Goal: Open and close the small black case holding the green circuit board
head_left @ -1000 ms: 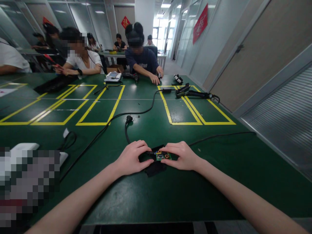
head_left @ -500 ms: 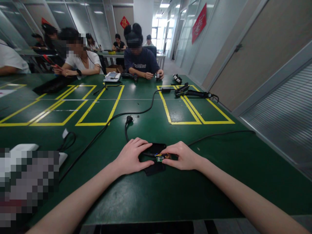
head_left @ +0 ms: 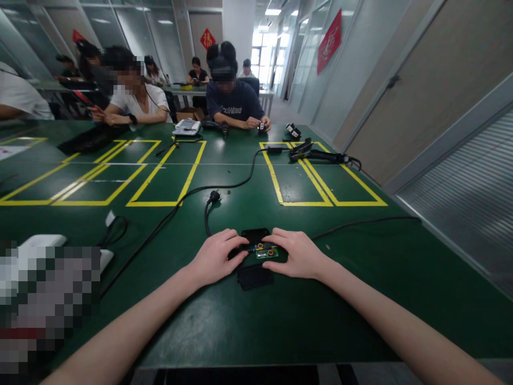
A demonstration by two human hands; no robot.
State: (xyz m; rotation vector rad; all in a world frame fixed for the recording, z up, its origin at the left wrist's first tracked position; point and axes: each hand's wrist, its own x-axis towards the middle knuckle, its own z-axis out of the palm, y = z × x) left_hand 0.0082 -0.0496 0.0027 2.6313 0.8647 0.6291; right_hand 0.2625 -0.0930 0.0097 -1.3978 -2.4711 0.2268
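Observation:
My left hand [head_left: 219, 256] curls at the left end of a small green circuit board [head_left: 261, 255], its thumb and fingertips closed around the black power cord where wires meet the board. My right hand [head_left: 301, 253] bends around the board's right end, forefinger on the far side and thumb on the near side. Copper coils and coloured wires show on the board. One black casing half [head_left: 256, 233] lies just beyond it. A second black casing half [head_left: 255, 278] rests on the table nearer me. The right fingers' exact contact is partly hidden.
The cord's plug [head_left: 215, 196] lies beyond my left hand. A long black cable [head_left: 176, 206] crosses the green table [head_left: 224, 331]. Black tools [head_left: 316, 153] lie at the far right, near yellow tape outlines. Co-workers sit opposite; one person [head_left: 236, 101] handles a small part.
My right thumb and forefinger have spread wider, uncovering more of the board and its coils. The board now sits slightly farther from the near casing half. My left fingers have drawn back a little.

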